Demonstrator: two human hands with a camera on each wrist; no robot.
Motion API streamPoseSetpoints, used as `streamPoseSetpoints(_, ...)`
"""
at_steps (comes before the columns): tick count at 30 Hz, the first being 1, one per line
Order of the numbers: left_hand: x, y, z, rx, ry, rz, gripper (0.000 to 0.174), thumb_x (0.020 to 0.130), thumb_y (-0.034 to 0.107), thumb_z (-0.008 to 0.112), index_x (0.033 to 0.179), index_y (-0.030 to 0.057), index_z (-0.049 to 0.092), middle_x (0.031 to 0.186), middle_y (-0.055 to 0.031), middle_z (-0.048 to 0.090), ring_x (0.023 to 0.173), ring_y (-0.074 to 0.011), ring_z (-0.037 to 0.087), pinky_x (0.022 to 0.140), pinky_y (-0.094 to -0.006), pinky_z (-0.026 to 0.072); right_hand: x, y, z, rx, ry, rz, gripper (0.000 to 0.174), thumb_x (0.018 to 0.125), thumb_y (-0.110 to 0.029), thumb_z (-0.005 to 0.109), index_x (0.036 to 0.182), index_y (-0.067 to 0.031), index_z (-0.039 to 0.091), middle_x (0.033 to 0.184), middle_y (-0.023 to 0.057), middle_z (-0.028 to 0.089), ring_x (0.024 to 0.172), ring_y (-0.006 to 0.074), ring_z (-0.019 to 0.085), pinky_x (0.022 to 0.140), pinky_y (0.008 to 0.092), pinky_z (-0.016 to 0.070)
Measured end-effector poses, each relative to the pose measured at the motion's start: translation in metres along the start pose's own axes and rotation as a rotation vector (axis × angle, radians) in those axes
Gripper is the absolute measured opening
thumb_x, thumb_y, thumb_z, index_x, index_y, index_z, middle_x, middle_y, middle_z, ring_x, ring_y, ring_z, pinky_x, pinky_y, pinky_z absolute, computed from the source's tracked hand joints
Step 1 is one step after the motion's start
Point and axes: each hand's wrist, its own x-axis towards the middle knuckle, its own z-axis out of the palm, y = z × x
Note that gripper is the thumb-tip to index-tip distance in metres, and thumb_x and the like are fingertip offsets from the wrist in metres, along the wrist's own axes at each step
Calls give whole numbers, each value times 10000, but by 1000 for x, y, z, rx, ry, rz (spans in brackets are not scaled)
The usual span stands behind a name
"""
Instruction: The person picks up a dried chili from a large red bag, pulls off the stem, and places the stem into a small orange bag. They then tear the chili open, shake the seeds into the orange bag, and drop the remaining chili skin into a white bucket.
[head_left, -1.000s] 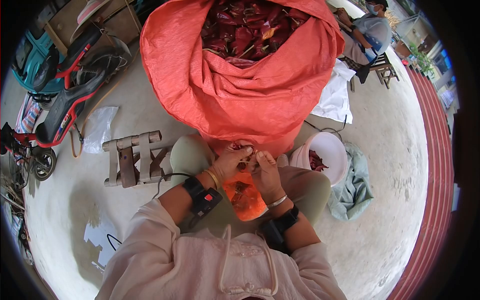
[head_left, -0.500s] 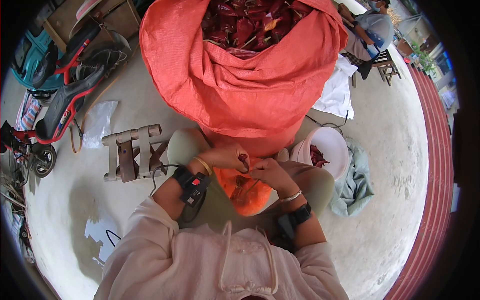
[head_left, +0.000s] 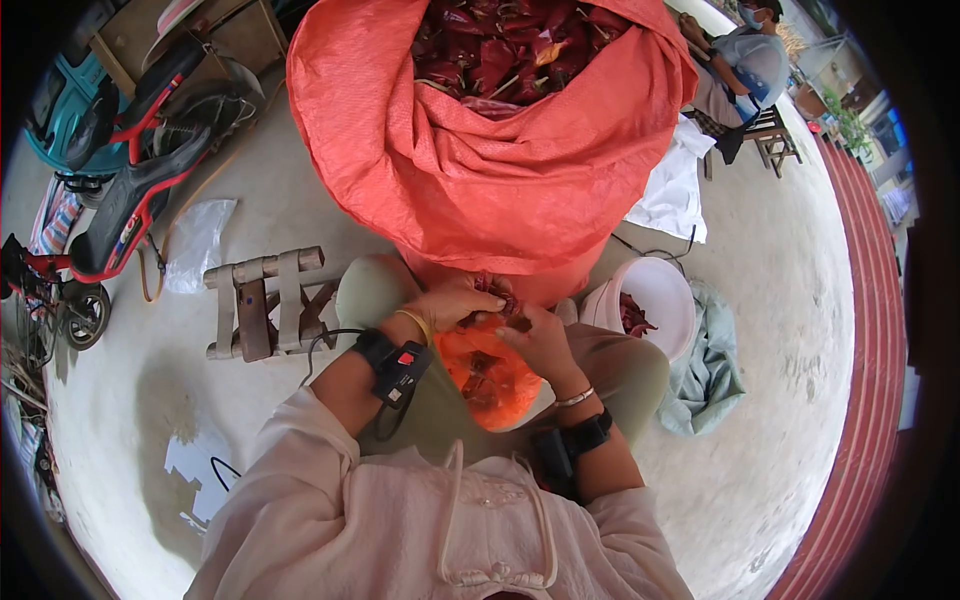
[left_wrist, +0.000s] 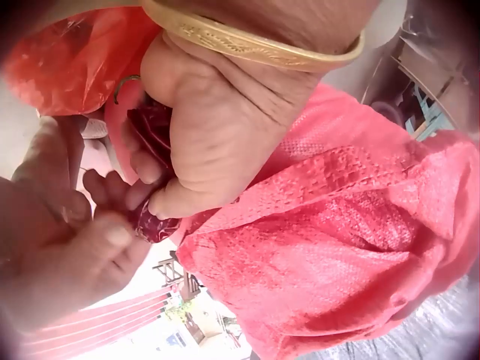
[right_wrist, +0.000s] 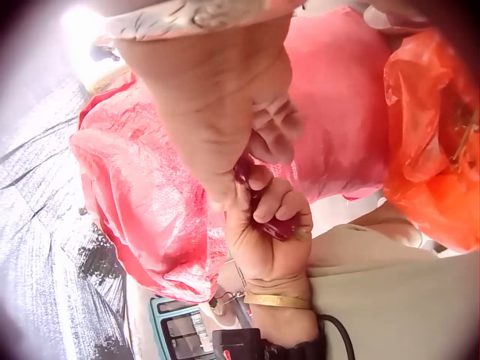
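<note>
A dark red dried chili pepper (head_left: 492,286) is gripped in my left hand (head_left: 452,302), the fingers curled round it in the right wrist view. From the other side my right hand (head_left: 543,345) meets it, thumb and fingers pinching one end of the chili pepper (right_wrist: 241,169). A short curved stem (left_wrist: 126,86) shows beside the pepper in the left wrist view. Below the hands, an orange plastic bag (head_left: 492,395) with stems and scraps in it sits between the knees. Right ahead stands a big red woven sack (head_left: 480,210) full of dried chili peppers (head_left: 495,60).
A white bucket (head_left: 675,305) with some red chilies stands to the right, beside a crumpled grey-green sack (head_left: 712,370). On the left are a folding stool (head_left: 257,318) and a red-and-black scooter (head_left: 135,215). Another person (head_left: 740,65) sits at the back right.
The hands were together, moved apart lower over the orange bag, and have come back up together. A whole chili pepper now shows between them, and the right hand has moved onto its end.
</note>
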Motion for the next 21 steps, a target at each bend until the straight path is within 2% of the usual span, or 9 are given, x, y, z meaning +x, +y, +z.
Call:
streamPoseSetpoints(2,4,-7,1,85,14,-30,122,793,162,556,883,83,533,589,29,466,468,-40,403,373,-197,296,-1,-19,0,281,159,-57,182,757,-122,601,880,11,583,683,67,596,584,143,563,551,250,450)
streamPoseSetpoints(5,7,-12,9,100,21,-35,140,797,201,569,856,84,518,569,24,456,433,-48,391,346,-204,289,-2,3,2,460,77,209,151,806,-102,556,885,24,579,708,38,600,597,69,525,514,209,423)
streamPoseSetpoints(8,9,-11,9,128,34,-73,175,814,237,570,862,80,510,569,20,469,425,-53,395,350,-198,300,-1,15,-14,657,87,341,195,822,-130,555,972,-5,560,659,18,573,525,73,490,480,187,397)
streamPoseSetpoints(11,13,-17,6,99,36,-82,195,835,250,553,900,73,505,622,5,504,479,-59,436,410,-193,344,-2,52,-31,1203,517,346,151,839,-209,564,851,-60,543,717,22,571,621,102,552,537,204,442)
streamPoseSetpoints(14,23,-32,0,0,8,-52,184,848,227,532,931,67,496,732,-22,535,588,-80,492,515,-199,392,-3,26,-64,1520,1042,476,220,838,-239,557,973,-71,511,842,30,542,753,118,518,593,245,433)
streamPoseSetpoints(15,24,-35,-1,-38,-5,-42,176,851,215,526,938,65,492,774,-32,543,628,-90,510,554,-203,407,1,31,-67,1525,1130,458,189,839,-274,571,886,-95,534,723,20,582,609,125,559,550,208,451)
streamPoseSetpoints(18,21,-30,4,-222,-69,-10,181,849,191,523,969,64,474,867,-51,534,757,-124,535,640,-229,430,1,56,-53,1457,833,465,168,839,-264,570,850,-99,537,717,20,582,625,127,570,542,215,451)
streamPoseSetpoints(21,27,-41,-7,-427,-149,-59,186,850,165,515,1000,67,464,892,-52,534,811,-152,545,669,-261,455,2,51,-22,965,421,419,102,828,-171,573,835,-74,544,707,23,582,633,122,575,528,221,445)
